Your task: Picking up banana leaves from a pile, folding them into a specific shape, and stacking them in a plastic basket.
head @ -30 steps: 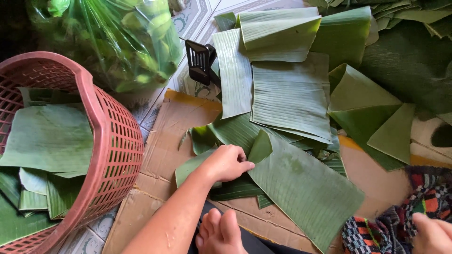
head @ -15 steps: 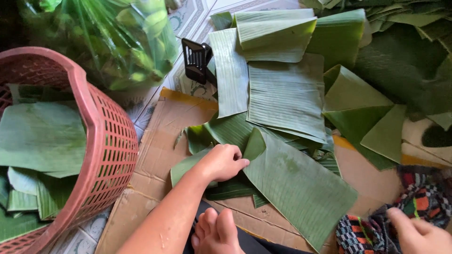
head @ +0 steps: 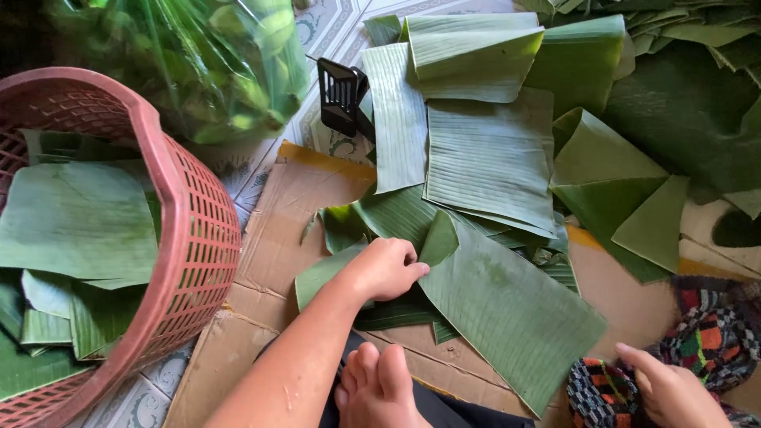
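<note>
My left hand (head: 387, 268) rests with fingers curled on the edge of a large banana leaf piece (head: 511, 305) that lies on flattened cardboard (head: 277, 206); it pinches the leaf's near corner. Under it lie darker leaf strips (head: 380, 218). My right hand (head: 670, 388) sits at the bottom right, pressed on a colourful knitted cloth (head: 705, 345), its fingers loosely apart and holding nothing that I can see. My bare foot (head: 379, 388) shows at the bottom centre.
A red plastic basket (head: 194, 214) with cut leaf pieces (head: 75, 222) stands at the left. A clear bag of green fruit (head: 198, 63) lies behind it. Stacked leaf sheets (head: 487, 150) and folded ones (head: 618, 190) cover the far floor, by a black plastic object (head: 341, 95).
My left hand has stayed on the leaf's corner with little motion. My right hand has come further into view at the bottom right, over the knitted cloth.
</note>
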